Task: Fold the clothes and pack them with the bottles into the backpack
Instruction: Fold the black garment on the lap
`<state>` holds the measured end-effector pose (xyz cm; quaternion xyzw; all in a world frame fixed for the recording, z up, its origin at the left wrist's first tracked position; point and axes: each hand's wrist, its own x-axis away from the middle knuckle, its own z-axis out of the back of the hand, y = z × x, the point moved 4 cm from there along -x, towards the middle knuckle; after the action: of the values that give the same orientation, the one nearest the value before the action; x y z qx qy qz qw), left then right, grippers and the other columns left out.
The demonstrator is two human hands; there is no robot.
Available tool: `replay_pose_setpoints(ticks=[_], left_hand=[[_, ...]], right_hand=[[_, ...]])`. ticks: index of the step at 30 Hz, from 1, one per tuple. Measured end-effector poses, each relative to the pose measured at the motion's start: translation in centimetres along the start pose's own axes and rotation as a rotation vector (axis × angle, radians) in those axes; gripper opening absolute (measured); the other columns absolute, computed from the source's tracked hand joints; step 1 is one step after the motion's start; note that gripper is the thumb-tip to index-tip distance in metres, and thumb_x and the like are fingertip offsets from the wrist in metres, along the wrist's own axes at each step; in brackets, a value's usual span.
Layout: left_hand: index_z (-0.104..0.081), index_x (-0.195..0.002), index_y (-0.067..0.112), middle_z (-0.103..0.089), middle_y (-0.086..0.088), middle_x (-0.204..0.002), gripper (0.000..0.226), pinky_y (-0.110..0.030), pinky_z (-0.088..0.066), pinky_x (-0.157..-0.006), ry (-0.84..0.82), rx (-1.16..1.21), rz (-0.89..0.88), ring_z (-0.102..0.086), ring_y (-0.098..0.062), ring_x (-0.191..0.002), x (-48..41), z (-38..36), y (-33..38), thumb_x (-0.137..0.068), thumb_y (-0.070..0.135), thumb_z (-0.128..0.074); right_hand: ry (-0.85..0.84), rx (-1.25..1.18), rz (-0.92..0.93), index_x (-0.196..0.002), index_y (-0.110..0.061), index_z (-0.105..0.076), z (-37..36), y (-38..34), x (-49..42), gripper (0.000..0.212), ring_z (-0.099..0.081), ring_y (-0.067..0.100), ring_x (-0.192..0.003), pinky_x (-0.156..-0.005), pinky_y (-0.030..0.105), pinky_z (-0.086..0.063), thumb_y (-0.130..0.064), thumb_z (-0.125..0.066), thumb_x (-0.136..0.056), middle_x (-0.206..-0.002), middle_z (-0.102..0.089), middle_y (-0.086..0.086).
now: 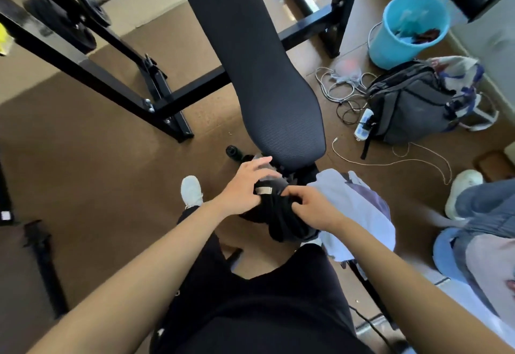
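Note:
A black garment (281, 214) with a beige label is bunched in front of me at the near end of the bench. My left hand (245, 186) holds its left side near the label, fingers spread over the top. My right hand (309, 209) pinches its right side. A pale lilac garment (359, 209) lies just right of it. A black bottle (232, 151) stands on the floor beyond my left hand. A grey backpack (409, 105) sits on the floor at the right; whether it is unzipped cannot be told.
A long black padded bench (250, 61) runs away from me on a black steel frame (111, 80). A blue bucket (407, 28), tangled cables (342, 86) and a power strip lie near the backpack. Another person's legs (485, 220) are at the right.

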<state>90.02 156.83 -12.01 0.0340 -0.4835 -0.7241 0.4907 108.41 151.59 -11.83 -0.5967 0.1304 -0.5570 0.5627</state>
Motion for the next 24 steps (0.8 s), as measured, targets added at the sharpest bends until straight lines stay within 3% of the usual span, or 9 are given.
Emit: replay_pose_setpoints(ticks=[2,4,7,10,13,15,17,21,24], left_hand=[[-0.073,-0.122,0.024,-0.06,0.002,-0.144,0.062,-0.037,-0.033,-0.118,-0.059,-0.013,0.013,-0.042,-0.016,-0.142,-1.7,1.6,-2.9,-0.078,-0.013,-0.049],[-0.076,-0.117,0.026,-0.072,0.006,-0.125,0.058,-0.031,-0.043,-0.109,-0.107,0.128,0.057,-0.058,-0.012,-0.128,-3.1,3.4,-6.0,-0.087,-0.012,-0.044],[-0.076,-0.107,0.021,-0.076,0.009,-0.104,0.047,-0.027,-0.05,-0.093,-0.042,0.356,0.106,-0.067,-0.006,-0.101,-4.9,7.5,-10.9,-0.094,-0.007,-0.041],[-0.069,-0.084,0.013,-0.067,0.004,-0.08,0.037,-0.03,-0.044,-0.074,0.082,0.493,0.163,-0.058,-0.006,-0.075,-5.6,11.6,-14.4,-0.091,-0.007,-0.039],[-0.067,-0.085,0.023,-0.067,0.004,-0.083,0.043,-0.025,-0.047,-0.076,0.145,0.444,0.17,-0.06,-0.007,-0.079,-6.6,14.5,-16.8,-0.092,-0.009,-0.039],[-0.068,-0.094,0.019,-0.069,-0.002,-0.092,0.039,-0.029,-0.049,-0.081,0.166,0.359,0.136,-0.062,-0.015,-0.089,-7.9,15.6,-18.0,-0.093,-0.007,-0.039],[-0.068,-0.103,0.012,-0.07,-0.006,-0.1,0.034,-0.031,-0.049,-0.085,0.174,0.282,0.09,-0.063,-0.019,-0.096,-9.1,15.8,-18.4,-0.092,-0.005,-0.041],[-0.071,-0.093,0.014,-0.07,0.007,-0.088,0.028,-0.021,-0.046,-0.076,0.126,0.143,-0.072,-0.064,-0.002,-0.085,-10.8,14.1,-17.9,-0.085,0.003,-0.047],[-0.076,-0.094,0.008,-0.074,-0.001,-0.092,0.026,-0.025,-0.048,-0.079,0.162,-0.01,-0.161,-0.067,-0.015,-0.089,-12.4,13.0,-18.9,-0.083,0.01,-0.052]], right_hand=[[0.105,0.0,-0.031,-0.097,-0.013,-0.072,-1.4,-0.1,-1.9,0.036,-0.062,0.005,-0.083,-0.077,0.018,-0.045,-0.009,-0.043,-0.075,-0.086,-0.07,-0.008],[0.267,-0.003,-0.113,-0.105,-0.017,-0.074,-3.2,0.4,-3.7,0.041,-0.064,0.009,-0.09,-0.081,0.023,-0.047,-0.01,-0.045,-0.077,-0.094,-0.073,-0.01],[0.531,-0.054,-0.345,-0.121,-0.019,-0.071,-6.9,1.7,-5.5,0.044,-0.063,0.013,-0.1,-0.085,0.027,-0.048,0.001,-0.053,-0.086,-0.108,-0.073,-0.004],[0.613,-0.117,-0.477,-0.133,-0.028,-0.064,-10.4,2.5,-6.5,0.057,-0.063,0.02,-0.115,-0.1,0.04,-0.051,-0.002,-0.053,-0.083,-0.122,-0.071,-0.001],[0.562,-0.075,-0.568,-0.132,-0.031,-0.064,-12.7,2.1,-7.2,0.062,-0.062,0.023,-0.118,-0.101,0.042,-0.051,-0.002,-0.051,-0.078,-0.126,-0.069,0.0],[0.478,-0.003,-0.584,-0.108,-0.029,-0.07,-13.5,2.2,-8.0,0.046,-0.063,0.029,-0.107,-0.089,0.039,-0.051,0.0,-0.054,-0.076,-0.109,-0.069,0.003],[0.306,0.099,-0.604,-0.081,-0.034,-0.061,-14.4,3.1,-9.2,0.028,-0.064,0.03,-0.094,-0.074,0.036,-0.05,-0.006,-0.057,-0.076,-0.09,-0.064,-0.001],[0.084,0.181,-0.585,-0.071,-0.031,-0.06,-16.1,6.8,-12.5,0.018,-0.066,0.024,-0.082,-0.064,0.03,-0.047,-0.014,-0.064,-0.074,-0.08,-0.068,0.0],[0.114,0.077,-0.498,-0.086,-0.02,-0.067,-17.1,10.3,-14.7,0.016,-0.069,0.022,-0.079,-0.064,0.033,-0.052,-0.012,-0.07,-0.073,-0.082,-0.071,0.003]])
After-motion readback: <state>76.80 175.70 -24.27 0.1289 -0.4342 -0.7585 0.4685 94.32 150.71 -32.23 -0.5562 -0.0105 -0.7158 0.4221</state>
